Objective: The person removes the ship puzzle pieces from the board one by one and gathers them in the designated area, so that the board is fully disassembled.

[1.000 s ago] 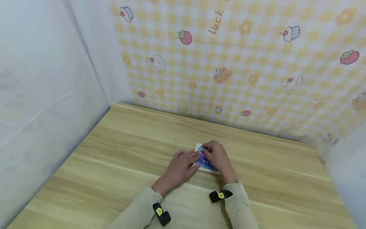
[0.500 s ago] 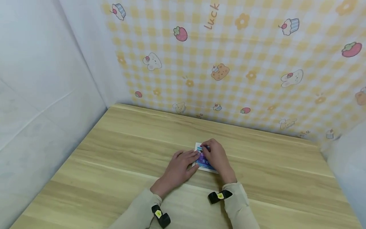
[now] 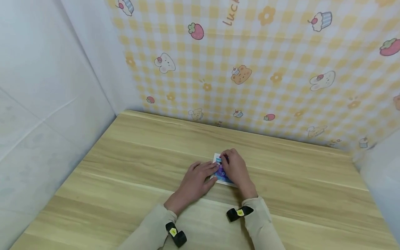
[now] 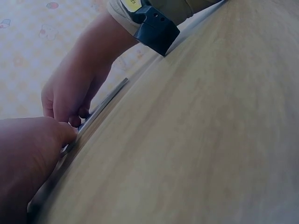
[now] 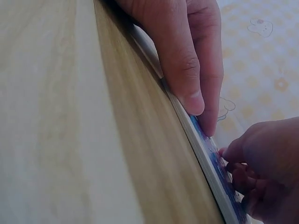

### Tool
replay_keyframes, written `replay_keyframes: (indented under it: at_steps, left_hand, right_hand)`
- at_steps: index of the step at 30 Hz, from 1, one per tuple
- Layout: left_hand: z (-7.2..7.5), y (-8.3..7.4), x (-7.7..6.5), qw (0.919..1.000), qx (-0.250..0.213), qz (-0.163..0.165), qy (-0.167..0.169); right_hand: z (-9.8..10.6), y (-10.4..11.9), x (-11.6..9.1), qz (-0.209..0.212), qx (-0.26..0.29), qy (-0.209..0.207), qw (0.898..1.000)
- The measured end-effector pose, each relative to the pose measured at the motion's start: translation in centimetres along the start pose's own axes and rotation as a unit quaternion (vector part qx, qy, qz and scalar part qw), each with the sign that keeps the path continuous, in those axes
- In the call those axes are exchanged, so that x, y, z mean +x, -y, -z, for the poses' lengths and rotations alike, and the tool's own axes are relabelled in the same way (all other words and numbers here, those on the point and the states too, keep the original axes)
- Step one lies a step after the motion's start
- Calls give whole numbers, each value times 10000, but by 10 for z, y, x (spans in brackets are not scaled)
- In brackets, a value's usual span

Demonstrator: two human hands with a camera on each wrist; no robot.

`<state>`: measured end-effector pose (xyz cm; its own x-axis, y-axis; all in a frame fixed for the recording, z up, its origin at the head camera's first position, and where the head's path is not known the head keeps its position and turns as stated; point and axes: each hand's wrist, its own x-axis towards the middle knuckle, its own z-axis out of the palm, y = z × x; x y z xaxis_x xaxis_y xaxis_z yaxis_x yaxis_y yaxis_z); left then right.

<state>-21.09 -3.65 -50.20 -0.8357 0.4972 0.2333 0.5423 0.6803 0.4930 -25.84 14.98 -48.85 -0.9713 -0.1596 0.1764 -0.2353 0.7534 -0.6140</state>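
Observation:
A thin rectangular board (image 3: 221, 178) with a blue and purple picture and a white border lies flat on the table. My left hand (image 3: 197, 181) rests on its left edge, fingers stretched out; in the right wrist view, the left thumb (image 5: 184, 79) presses on the rim. Over the upper part of the picture, my right hand (image 3: 236, 168) has its fingers curled together, pinching something small at the surface. A tiny dark bit shows at those fingertips in the left wrist view, where the board (image 4: 105, 103) appears edge-on. Its exact kind is hidden by the fingers.
The pale wood-grain table (image 3: 150, 149) reaches back to a yellow checked cloth (image 3: 250, 48) with cartoon prints. White sheets (image 3: 47, 86) hang along the left side and stand at the right. A black strap mount (image 3: 176, 234) sits on each sleeved wrist.
Both hands keep nearly the same place on the board, with the right fingers shifting only slightly at the picture's upper part. The head view has tilted a little.

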Motion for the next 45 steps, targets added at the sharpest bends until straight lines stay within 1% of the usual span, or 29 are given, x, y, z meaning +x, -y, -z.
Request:
replay_keyframes:
  at_steps: [6, 12, 16, 26, 29, 36, 41, 45]
  left_hand:
    - [-1, -2, 1, 10000, 52, 35, 54]
    - [0, -3, 3, 9999, 85, 56, 96]
    - [0, -4, 3, 9999, 71, 70, 131]
    - [2, -4, 3, 9999, -35, 96, 58]
    - [2, -3, 3, 9999, -36, 92, 70]
    - [0, 0, 3, 9995, -271, 164, 5]
    - [0, 2, 3, 9994, -316, 159, -34]
    - [1, 2, 2, 9994, -304, 163, -42]
  right_hand:
    - [1, -2, -1, -146, 92, 72, 9998]
    - [3, -6, 0, -184, 236, 26, 9995]
    - [4, -7, 1, -214, 365, 80, 9991]
    - [12, -11, 3, -259, 856, 262, 9956]
    - [12, -12, 3, -294, 896, 286, 9951]
    - [12, -11, 3, -408, 947, 331, 9941]
    - [11, -13, 3, -375, 1031, 417, 9931]
    - [12, -13, 3, -345, 1201, 460, 9911]
